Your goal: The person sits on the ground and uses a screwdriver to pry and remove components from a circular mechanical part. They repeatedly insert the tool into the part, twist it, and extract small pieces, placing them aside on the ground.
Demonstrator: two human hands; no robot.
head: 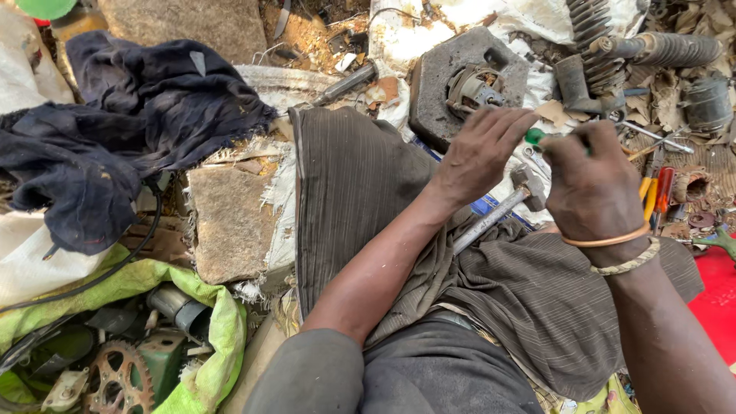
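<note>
The small motor part (473, 90) still sits seated in the dark square block (441, 92), far and centre on the ground; nothing appears removed from it yet, so the work looks early. The left hand (481, 149) rests half-curled over the block's near edge, fingers touching it. The right hand (592, 184) has its grip closed around a green-handled screwdriver (534, 136). A hammer (506, 207) lies across the lap.
</note>
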